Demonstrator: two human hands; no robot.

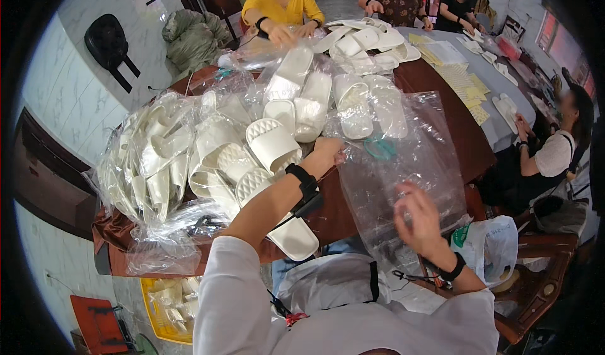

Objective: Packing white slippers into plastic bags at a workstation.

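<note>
A clear plastic bag (435,160) lies in front of me, with a pair of white slippers (387,108) at its far end and a green printed mark near them. My left hand (328,155) reaches across to the bag's left edge, its fingers closed on the film. Over the bag's near right part hovers my right hand (416,219), fingers apart and slightly blurred, holding nothing. Loose white slides with a quilted pattern (272,142) are heaped beside my left forearm, and one slide (295,239) sticks out under it.
Bagged slippers (151,160) pile up at the left of the brown-covered table (457,97). A yellow crate (154,323) stands on the floor below. On the right are a wooden chair (542,279) and a white bag (498,248). Several people work around the far side and the grey table (460,56).
</note>
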